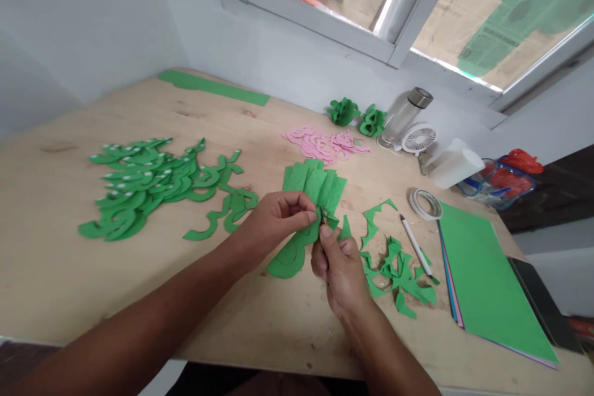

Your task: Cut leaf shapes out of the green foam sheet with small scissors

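Observation:
My left hand pinches a green paper piece with curved drawn outlines, its rounded end toward me. In my right hand is a pair of scissors, mostly hidden by the fingers, with the dark blades against the paper's edge. Just beyond both hands lie several overlapping green paper strips. Green offcuts are scattered to the right of my right hand. Left of my left arm spreads a heap of curved green cut-outs, many with small white patches at their ends.
Pink cut-outs and two green paper flowers sit toward the wall. A bottle, small fan, white roll, tape, marker and stacked coloured paper are at right. A green strip lies at the back.

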Tool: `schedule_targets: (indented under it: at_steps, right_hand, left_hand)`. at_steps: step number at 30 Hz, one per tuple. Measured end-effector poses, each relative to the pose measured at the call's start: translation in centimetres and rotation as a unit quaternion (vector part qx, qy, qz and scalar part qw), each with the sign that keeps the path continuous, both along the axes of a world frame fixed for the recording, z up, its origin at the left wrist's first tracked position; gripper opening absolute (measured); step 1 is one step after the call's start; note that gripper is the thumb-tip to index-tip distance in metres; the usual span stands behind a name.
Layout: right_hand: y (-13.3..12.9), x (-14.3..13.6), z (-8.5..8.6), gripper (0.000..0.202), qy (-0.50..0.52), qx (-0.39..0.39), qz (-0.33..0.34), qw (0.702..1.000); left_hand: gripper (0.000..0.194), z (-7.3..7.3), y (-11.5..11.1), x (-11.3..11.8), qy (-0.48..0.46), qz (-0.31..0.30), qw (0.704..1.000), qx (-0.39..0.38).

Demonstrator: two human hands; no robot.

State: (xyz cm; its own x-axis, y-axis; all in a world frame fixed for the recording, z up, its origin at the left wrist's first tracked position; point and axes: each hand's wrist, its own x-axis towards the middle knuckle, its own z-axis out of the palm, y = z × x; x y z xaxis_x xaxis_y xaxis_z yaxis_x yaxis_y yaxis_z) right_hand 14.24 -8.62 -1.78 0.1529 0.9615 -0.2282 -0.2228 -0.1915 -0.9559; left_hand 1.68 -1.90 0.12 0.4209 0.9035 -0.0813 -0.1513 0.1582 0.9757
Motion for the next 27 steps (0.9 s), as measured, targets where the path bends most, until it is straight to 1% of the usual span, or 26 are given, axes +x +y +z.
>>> schedule_targets:
  at_steps: [4,11,16,21,27]
  right_hand:
    - [-0.03,0.04,-0.06,0.072,0.007,-0.002,0.003,1.000]
    - [-0.05,-0.01,-0.15,0.071,0.007,0.009,0.000,1.000]
    - [-0.04,-0.05,-0.05,0.070,0.017,0.004,0.001,1.000]
    - [-0.09,-0.03,-0.12,0.069,0.023,0.007,0.009,1.000]
    - [-0.12,-0.03,-0.19,0.069,0.029,-0.002,0.014,0.999]
  left_hand:
    - [0.017,0.06,-0.06,-0.03,0.008,0.003,1.000,0.002]
    - [0.016,0.60,-0.18,-0.06,0.027,0.005,1.000,0.007]
    - [0.017,0.49,-0.09,-0.01,0.026,0.007,1.000,0.015]
    - [0.017,0.42,-0.10,-0.04,0.020,0.018,1.000,0.008]
    - [0.017,0.47,-0.18,-0.09,0.009,0.013,1.000,-0.005]
